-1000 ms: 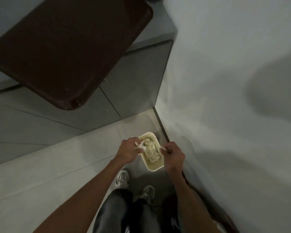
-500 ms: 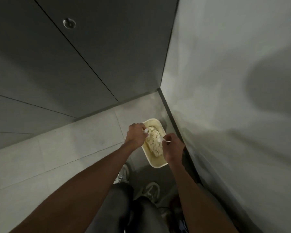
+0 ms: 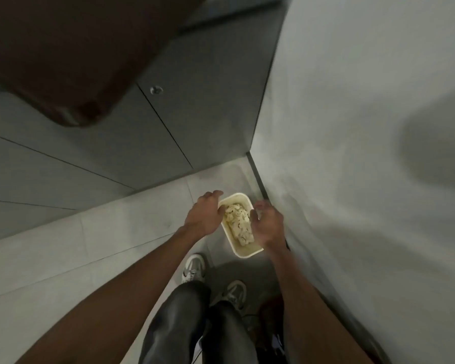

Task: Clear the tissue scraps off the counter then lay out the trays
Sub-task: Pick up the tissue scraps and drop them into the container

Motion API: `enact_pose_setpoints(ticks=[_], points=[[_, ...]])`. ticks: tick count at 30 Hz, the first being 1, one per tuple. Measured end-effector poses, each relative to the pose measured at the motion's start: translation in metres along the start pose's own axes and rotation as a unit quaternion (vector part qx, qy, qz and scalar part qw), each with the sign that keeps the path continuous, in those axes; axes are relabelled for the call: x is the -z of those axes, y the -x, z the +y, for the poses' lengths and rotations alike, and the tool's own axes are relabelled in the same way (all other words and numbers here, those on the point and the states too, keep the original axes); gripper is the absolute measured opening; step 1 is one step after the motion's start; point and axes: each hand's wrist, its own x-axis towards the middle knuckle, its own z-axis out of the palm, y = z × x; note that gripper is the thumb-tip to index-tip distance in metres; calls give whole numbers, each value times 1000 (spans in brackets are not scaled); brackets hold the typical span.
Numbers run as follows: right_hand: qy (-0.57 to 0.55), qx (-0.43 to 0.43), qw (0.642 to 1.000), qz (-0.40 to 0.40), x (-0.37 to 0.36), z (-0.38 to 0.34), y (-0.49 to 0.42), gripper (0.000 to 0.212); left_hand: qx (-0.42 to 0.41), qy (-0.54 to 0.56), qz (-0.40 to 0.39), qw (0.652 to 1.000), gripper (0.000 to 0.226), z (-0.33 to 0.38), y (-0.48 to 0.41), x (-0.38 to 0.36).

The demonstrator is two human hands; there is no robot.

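A cream rectangular bin (image 3: 247, 252) stands on the floor in the corner by the wall, with a heap of crumpled white tissue scraps (image 3: 238, 223) inside. My left hand (image 3: 204, 215) hovers over the bin's left rim, fingers spread, holding nothing. My right hand (image 3: 267, 224) is over its right rim, fingers loosely apart and empty. A dark brown tray (image 3: 71, 53) juts past the counter edge at the upper left, blurred.
Grey cabinet doors (image 3: 195, 106) with a small round lock face me. A pale wall (image 3: 365, 153) runs close along the right. My legs in dark trousers and two white sneakers (image 3: 193, 267) stand on the light tiled floor just behind the bin.
Both hands held small white scraps over the bin before; now they are spread and empty. My head has tilted up, so the brown tray is back in view.
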Motion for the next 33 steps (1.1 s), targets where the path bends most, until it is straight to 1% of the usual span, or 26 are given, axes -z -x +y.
enact_pose_setpoints(ticks=[4, 11, 17, 20, 23, 28, 33], points=[[3, 43, 999, 10, 62, -70, 40, 16, -18, 6, 43, 999, 46, 29, 64, 72], [-68, 116, 990, 46, 148, -186, 123, 20, -38, 42, 114, 992, 44, 72, 175, 178], [-79, 161, 981, 76, 189, -260, 173, 17, -46, 87, 181, 979, 39, 72, 247, 252], [-56, 205, 973, 86, 197, -288, 185, 18, -42, 122, 218, 967, 39, 59, 264, 285], [-19, 242, 966, 90, 201, -316, 186, 21, -40, 133, 253, 957, 40, 42, 273, 316], [24, 243, 968, 64, 199, -363, 175, 27, -26, 144, 267, 953, 37, 2, 268, 369], [34, 244, 967, 68, 194, -411, 158, 23, -22, 133, 279, 951, 29, -30, 249, 423]])
